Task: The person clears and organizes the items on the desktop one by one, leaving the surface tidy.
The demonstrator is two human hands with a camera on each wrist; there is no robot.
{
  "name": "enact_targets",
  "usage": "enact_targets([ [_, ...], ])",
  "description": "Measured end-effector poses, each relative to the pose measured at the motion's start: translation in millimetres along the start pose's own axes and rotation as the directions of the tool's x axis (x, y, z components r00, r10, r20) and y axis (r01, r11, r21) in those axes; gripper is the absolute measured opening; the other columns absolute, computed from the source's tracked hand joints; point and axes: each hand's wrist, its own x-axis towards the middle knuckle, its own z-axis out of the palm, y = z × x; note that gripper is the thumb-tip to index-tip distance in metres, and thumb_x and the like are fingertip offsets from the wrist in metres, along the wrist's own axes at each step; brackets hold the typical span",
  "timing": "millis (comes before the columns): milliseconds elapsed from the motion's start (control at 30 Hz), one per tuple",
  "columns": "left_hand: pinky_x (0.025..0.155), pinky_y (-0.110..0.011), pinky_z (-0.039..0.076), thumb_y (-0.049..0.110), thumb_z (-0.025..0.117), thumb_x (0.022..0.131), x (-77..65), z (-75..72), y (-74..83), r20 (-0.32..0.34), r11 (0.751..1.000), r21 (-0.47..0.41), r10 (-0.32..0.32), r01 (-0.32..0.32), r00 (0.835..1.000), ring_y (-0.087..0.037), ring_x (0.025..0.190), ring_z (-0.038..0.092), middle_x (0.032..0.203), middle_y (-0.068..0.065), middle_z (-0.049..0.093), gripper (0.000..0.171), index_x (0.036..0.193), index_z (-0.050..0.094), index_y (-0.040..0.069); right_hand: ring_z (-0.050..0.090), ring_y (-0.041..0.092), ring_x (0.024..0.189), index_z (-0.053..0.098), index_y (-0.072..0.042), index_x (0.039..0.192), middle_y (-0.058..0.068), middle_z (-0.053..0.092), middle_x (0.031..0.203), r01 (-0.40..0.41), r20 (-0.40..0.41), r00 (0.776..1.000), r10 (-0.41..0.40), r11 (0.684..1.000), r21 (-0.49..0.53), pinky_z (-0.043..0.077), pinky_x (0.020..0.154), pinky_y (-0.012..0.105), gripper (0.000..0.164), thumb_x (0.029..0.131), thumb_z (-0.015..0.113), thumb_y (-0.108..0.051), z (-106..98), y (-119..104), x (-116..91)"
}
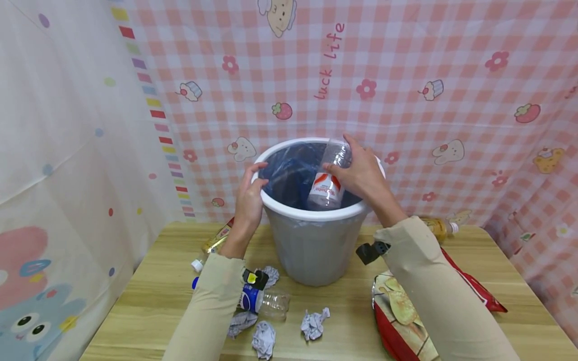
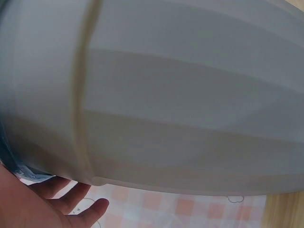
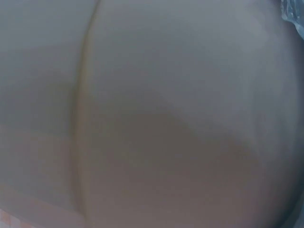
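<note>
One bottle [image 1: 327, 184] tilts in the bin [image 1: 316, 250], gripped by the part-curled right hand [image 1: 363, 173]; the likewise part-curled left hand [image 1: 248, 203] clasps the rim [image 1: 311, 214]

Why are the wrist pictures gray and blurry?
Left wrist view: the gray bin fills most of it, likely too close to look sharp; right wrist view: the bin fills nearly everything, dim and smeary; head view: brighter and clearer, with glints on the bottle.
</note>
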Motion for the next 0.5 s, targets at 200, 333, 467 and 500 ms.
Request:
enact_targets([
  [200, 0.116, -0.040, 0.027, 0.010, 0.042, 0.093, 0.4, 0.1, 0.6, -0.003, 1.000, -0.005, 0.010, -0.010, 1.000, -0.019, 0.138, 0.038, 0.150, -0.007, 0.044, 0.042, 0.133, 0.055, 0.007, 0.044, 0.039, 0.127, 0.017, -0.028, 0.159, 0.024, 0.037, 0.147, -0.017, 0.003, 1.000, 0.017, 1.000, 0.011, 0.041, 0.104, 0.060, 0.087, 0.091, 0.070, -0.038, 0.2, -0.5, 1.2],
  [333, 0.116, -0.040, 0.028, 0.009, 0.042, 0.093, 0.0, -0.1, 0.6, -0.003, 1.000, -0.010, 0.012, -0.012, 1.000, -0.020, 0.138, 0.038, 0.150, -0.007, 0.045, 0.043, 0.133, 0.055, 0.006, 0.043, 0.039, 0.128, 0.018, -0.027, 0.159, 0.023, 0.037, 0.148, -0.018, 0.005, 1.000, 0.018, 1.000, 0.005, 0.039, 0.105, 0.060, 0.086, 0.091, 0.069, -0.038, -0.1, -0.9, 0.7],
  [467, 0.116, -0.040, 0.028, 0.009, 0.042, 0.093, -0.2, 0.0, 0.6, -0.001, 1.000, -0.011, 0.010, -0.010, 1.000, -0.020, 0.139, 0.038, 0.151, -0.008, 0.044, 0.043, 0.134, 0.054, 0.005, 0.040, 0.039, 0.134, 0.020, -0.024, 0.159, 0.023, 0.035, 0.151, -0.012, 0.001, 1.000, 0.012, 1.000, -0.012, 0.035, 0.108, 0.060, 0.083, 0.092, 0.067, -0.038, -0.1, -0.5, 0.8],
  [500, 0.116, -0.040, 0.028, 0.010, 0.042, 0.093, -0.2, 0.1, 0.6, -0.001, 1.000, -0.011, 0.010, -0.010, 1.000, -0.020, 0.139, 0.038, 0.151, -0.008, 0.043, 0.043, 0.134, 0.054, 0.005, 0.038, 0.039, 0.136, 0.021, -0.023, 0.159, 0.023, 0.035, 0.152, -0.008, -0.002, 1.000, 0.008, 1.000, -0.020, 0.034, 0.110, 0.059, 0.082, 0.093, 0.066, -0.039, -0.1, -0.1, 1.0],
])
